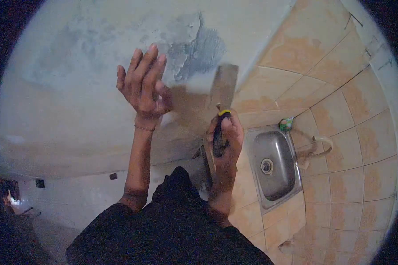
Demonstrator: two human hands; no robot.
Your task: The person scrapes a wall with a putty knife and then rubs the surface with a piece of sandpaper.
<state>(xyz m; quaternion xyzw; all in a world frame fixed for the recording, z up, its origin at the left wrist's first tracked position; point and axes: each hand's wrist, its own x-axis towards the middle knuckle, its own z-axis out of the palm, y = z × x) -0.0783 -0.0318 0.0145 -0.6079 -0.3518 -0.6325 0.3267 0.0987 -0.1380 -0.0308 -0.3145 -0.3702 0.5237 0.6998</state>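
My right hand [227,134] is wrapped around the black and yellow handle of a putty knife [224,84]. Its wide, flat blade points up, close to the wall and slightly blurred. Left of it, my left hand [145,84] is raised against the wall in this view, fingers stretched and slightly apart, with nothing seen in it. Above and between the hands, the pale wall [93,106] has a rough grey patch [203,51] with flaking edges. Fainter grey stains spread to its left.
A steel sink [274,165] is set into the tiled counter on the right, with a pale tap [325,145] beside it. At the sink's far corner stands a green packet [286,123]. Orange-patterned tiles [292,48] cover the adjoining wall. Small dark pieces [113,176] lie at the lower left.
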